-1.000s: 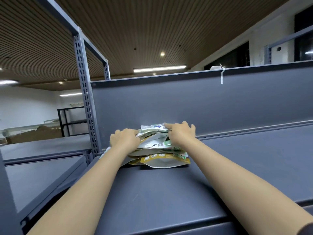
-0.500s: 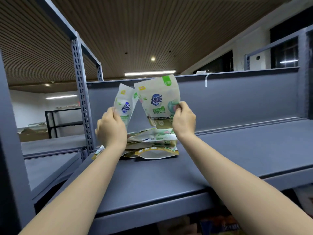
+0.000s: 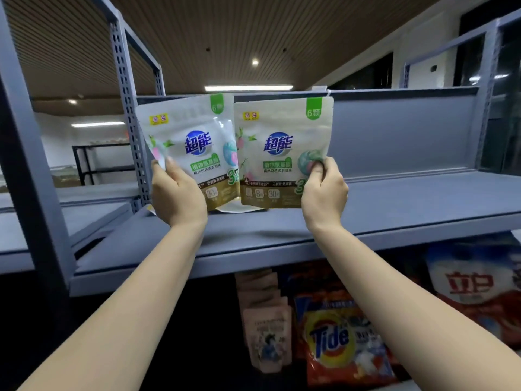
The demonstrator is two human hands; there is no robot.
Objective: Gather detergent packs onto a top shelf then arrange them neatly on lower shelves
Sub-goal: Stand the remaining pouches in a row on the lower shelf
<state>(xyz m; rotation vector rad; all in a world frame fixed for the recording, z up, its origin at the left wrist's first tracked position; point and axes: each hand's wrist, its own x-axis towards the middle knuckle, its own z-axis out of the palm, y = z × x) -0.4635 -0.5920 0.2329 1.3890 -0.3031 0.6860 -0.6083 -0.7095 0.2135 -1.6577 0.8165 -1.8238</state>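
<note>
- I see the grey top shelf [image 3: 394, 210] of the metal rack running across the view, its low back panel behind it; I place everything else against this shelf.
- A perforated upright post [image 3: 124, 88] rises from the shelf's left rear corner.
- Under the shelf, to the right, a large white and red detergent bag [image 3: 473, 289] stands on the lower level.
- Under the shelf, near the middle, an orange Tide bag [image 3: 338, 342] stands upright, with a row of pale pink pouches [image 3: 267, 325] just beside it on its left.
- Above the shelf, my right detergent pack [image 3: 282, 153] is held upright, face toward me, white and beige with a blue logo and a green tab at its top corner.
- My left detergent pack [image 3: 191, 148] is up above the shelf too, tilted a little to the left, its right edge touching or overlapping the right pack's left edge; I cannot tell which.
- My left hand [image 3: 177, 196] has its grip curled round the left pack's lower left corner, thumb across the front.
- My right hand [image 3: 324, 190] pinches the right pack's lower right edge, thumb on the front and fingers behind.
- A bit of another white pouch [image 3: 239, 208] lies flat on the shelf, showing below the two held packs.
</note>
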